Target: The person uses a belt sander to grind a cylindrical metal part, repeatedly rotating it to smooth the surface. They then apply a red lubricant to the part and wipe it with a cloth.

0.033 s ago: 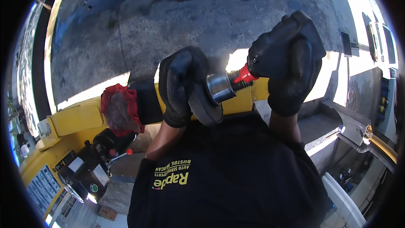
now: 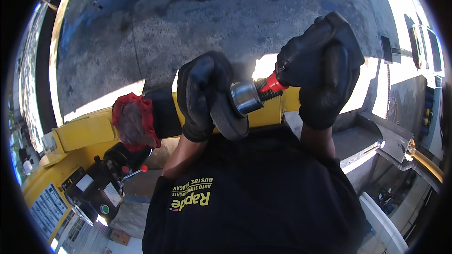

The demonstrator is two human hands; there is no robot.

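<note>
My left hand [image 2: 202,89], in a black glove, is wrapped around a round black lift pad [image 2: 230,121]. From the pad, a shiny metal collar [image 2: 246,98] and a dark threaded stem [image 2: 271,96] point to the right, tilted slightly up. My right hand [image 2: 325,61], also gloved in black, is closed around an object with a red tapered tip [image 2: 273,83]. That tip lies against or just over the threads; I cannot tell whether it touches. The rest of the object is hidden inside the glove.
Beneath my hands runs a yellow lift arm [image 2: 259,120], with a crumpled red cloth [image 2: 153,121] on its left part. A black control unit [image 2: 104,200] with a green button and a red-knobbed lever [image 2: 136,173] stands lower left. Stained concrete floor [image 2: 188,19] spreads beyond.
</note>
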